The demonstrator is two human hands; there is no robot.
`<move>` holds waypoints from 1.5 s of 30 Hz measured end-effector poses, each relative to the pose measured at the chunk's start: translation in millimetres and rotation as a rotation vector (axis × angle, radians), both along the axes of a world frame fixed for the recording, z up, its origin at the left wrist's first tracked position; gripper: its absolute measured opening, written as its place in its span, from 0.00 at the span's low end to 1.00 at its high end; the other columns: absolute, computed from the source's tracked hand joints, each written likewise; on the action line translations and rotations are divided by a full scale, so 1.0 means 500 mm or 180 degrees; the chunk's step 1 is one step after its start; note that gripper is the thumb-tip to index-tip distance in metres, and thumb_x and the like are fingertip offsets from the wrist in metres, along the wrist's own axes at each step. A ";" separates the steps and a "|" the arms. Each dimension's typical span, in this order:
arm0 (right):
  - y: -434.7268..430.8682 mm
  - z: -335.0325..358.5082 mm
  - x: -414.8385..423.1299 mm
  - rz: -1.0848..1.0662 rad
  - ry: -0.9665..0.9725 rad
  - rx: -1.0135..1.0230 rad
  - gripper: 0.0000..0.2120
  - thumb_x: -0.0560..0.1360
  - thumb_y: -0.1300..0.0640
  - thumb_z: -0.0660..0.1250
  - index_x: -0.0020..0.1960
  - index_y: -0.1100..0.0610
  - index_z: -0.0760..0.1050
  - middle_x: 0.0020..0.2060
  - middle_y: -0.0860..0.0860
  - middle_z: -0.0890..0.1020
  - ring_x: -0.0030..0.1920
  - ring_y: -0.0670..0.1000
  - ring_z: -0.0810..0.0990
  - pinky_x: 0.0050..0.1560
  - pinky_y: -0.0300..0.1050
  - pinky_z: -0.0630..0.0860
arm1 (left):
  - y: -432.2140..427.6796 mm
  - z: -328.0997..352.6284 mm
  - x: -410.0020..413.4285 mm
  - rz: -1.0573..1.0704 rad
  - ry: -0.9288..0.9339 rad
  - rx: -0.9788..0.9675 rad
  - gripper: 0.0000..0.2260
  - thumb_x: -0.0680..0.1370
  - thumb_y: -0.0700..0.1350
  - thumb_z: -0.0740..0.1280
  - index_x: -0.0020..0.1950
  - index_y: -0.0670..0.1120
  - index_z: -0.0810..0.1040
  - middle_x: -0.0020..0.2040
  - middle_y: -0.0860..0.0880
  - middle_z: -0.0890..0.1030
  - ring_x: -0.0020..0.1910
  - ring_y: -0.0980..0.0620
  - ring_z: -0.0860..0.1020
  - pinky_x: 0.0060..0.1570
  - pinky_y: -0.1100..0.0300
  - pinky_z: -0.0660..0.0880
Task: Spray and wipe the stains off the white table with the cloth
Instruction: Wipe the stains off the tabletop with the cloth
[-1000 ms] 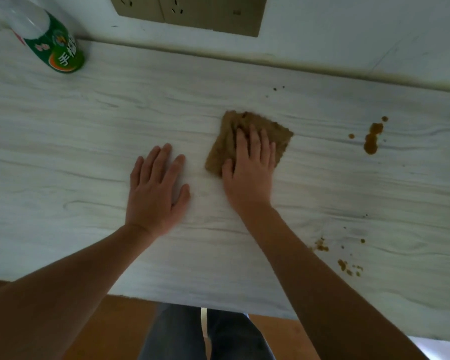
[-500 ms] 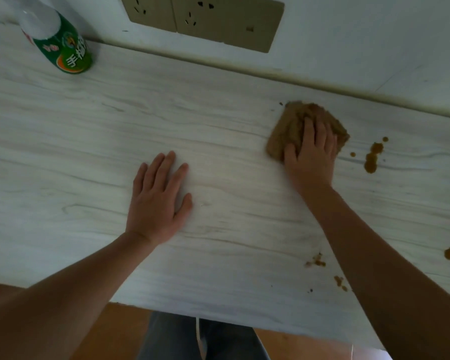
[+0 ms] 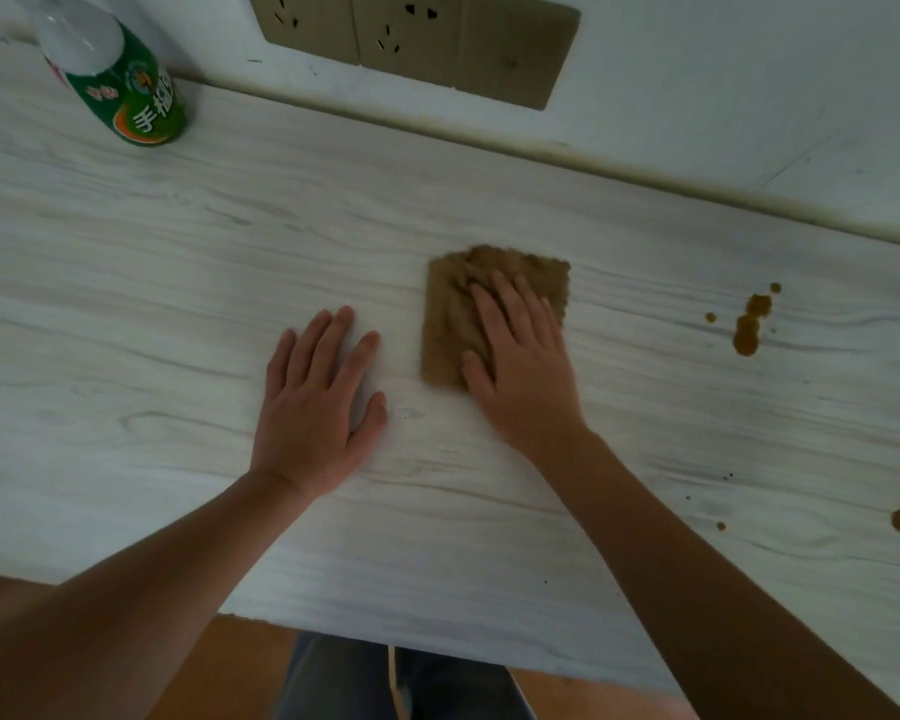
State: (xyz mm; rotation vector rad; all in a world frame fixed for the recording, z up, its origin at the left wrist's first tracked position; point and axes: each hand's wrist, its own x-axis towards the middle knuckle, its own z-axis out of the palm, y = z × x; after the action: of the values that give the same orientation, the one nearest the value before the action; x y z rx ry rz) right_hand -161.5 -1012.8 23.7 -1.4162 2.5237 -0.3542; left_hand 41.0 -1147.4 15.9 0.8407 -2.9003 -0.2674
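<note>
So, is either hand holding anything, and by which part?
Nothing is gripped: right hand presses flat on the right half of the brown cloth; left hand rests on the table.

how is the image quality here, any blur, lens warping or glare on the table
Head view: the wide-angle lens bows the back edge of the table and leans the spray bottle sideways. Head view: light is soft and dim, with no glare. Head view: the right hand and cloth look slightly motion-softened, the left hand and stains sharper.
</note>
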 end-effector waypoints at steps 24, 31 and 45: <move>0.001 0.002 0.032 -0.0012 0.0044 0.0009 0.30 0.81 0.47 0.57 0.80 0.55 0.59 0.80 0.54 0.59 0.81 0.55 0.53 0.80 0.56 0.50 | 0.001 0.001 -0.001 0.0005 -0.0024 -0.0025 0.28 0.80 0.56 0.58 0.77 0.44 0.71 0.80 0.40 0.65 0.80 0.39 0.62 0.78 0.38 0.59; 0.013 0.009 -0.135 -0.0727 0.0136 0.0246 0.32 0.79 0.43 0.55 0.80 0.56 0.59 0.79 0.56 0.60 0.79 0.59 0.55 0.79 0.57 0.51 | 0.000 -0.002 -0.001 0.0009 0.0056 0.0011 0.27 0.80 0.55 0.59 0.76 0.44 0.72 0.80 0.39 0.66 0.80 0.38 0.63 0.77 0.38 0.59; -0.321 0.000 -0.061 0.0185 0.0231 -0.0003 0.31 0.78 0.45 0.53 0.78 0.57 0.64 0.76 0.58 0.67 0.77 0.60 0.61 0.79 0.57 0.52 | -0.001 -0.004 0.001 -0.0025 -0.0002 0.0093 0.27 0.80 0.55 0.59 0.77 0.45 0.71 0.81 0.39 0.64 0.81 0.38 0.61 0.77 0.37 0.59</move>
State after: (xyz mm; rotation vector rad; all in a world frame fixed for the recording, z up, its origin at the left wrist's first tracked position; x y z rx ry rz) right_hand -191.9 -1173.4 23.5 -1.5257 2.5328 -0.2990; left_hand 41.7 -1148.0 14.0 0.8340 -2.9077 -0.3112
